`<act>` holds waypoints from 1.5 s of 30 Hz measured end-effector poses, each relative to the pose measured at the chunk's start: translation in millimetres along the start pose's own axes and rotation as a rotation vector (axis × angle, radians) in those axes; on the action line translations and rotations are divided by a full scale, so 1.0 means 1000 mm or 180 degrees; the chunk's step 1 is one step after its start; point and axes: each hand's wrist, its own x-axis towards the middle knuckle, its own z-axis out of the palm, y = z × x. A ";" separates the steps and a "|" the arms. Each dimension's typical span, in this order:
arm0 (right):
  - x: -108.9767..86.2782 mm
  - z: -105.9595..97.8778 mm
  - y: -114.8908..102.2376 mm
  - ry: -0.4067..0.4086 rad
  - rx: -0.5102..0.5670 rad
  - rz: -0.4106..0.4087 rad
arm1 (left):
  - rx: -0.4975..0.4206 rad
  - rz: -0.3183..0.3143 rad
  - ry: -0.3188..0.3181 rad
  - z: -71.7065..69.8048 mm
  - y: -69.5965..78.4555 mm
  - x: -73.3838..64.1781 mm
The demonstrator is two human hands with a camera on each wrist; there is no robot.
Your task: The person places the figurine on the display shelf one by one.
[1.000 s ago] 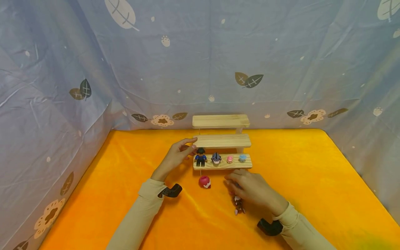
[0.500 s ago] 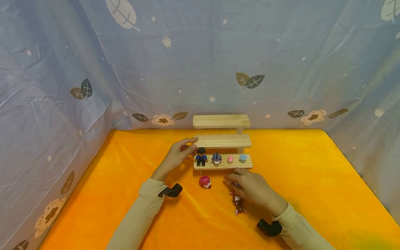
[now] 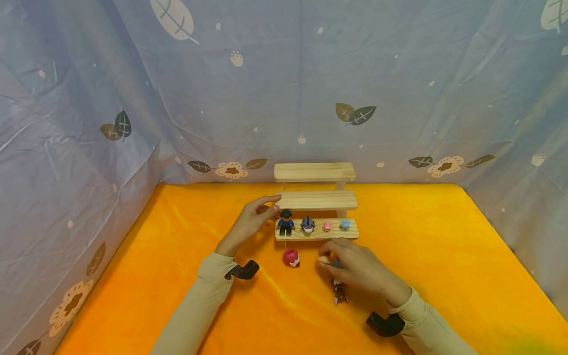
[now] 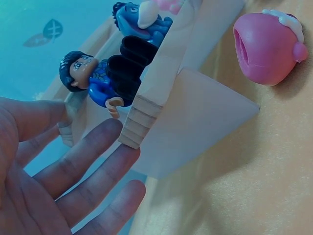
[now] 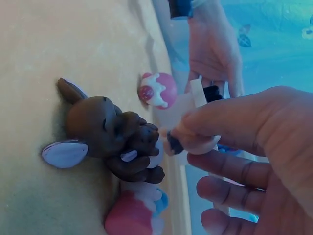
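My left hand (image 3: pixel 253 219) rests its fingertips against the left end of a three-step wooden display stand (image 3: pixel 315 200). On the lowest step, a toy figure in black and blue (image 3: pixel 286 224) stands beside those fingers, then a blue-grey donkey figure (image 3: pixel 307 225), a small pink figure (image 3: pixel 327 226) and a light blue one (image 3: pixel 345 225). In front of the stand, my right hand (image 3: pixel 359 268) pinches a small beige toy (image 5: pixel 203 143) with a dark patch between thumb and index finger. Its kind cannot be made out. Below that hand lies a brown big-eared figure (image 5: pixel 98 127), partly covered in the head view.
A pink-red round toy with white icing (image 3: pixel 291 258) lies before the stand's left half. Beside the brown figure is a red, white and blue toy (image 5: pixel 132 213), mostly behind my right hand in the head view. Patterned cloth (image 3: pixel 266 88) hangs behind the orange tabletop (image 3: pixel 186 236).
The beige toy now shows at my right fingertips, and the right hand has shifted slightly over the brown figure's head. The left hand stays in place.
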 end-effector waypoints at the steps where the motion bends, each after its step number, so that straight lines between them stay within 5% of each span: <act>1: 0.000 -0.001 0.000 0.0002 0.0038 -0.0009 | -0.0003 -0.0003 0.0000 0.000 0.000 0.000; 20: 0.004 -0.018 0.002 0.0173 0.0660 -0.0006 | -0.0023 0.0001 -0.0007 -0.001 0.003 0.000; 45: 0.012 -0.054 0.004 0.0707 0.1289 -0.0212 | -0.0046 0.0002 0.0008 0.000 0.002 -0.001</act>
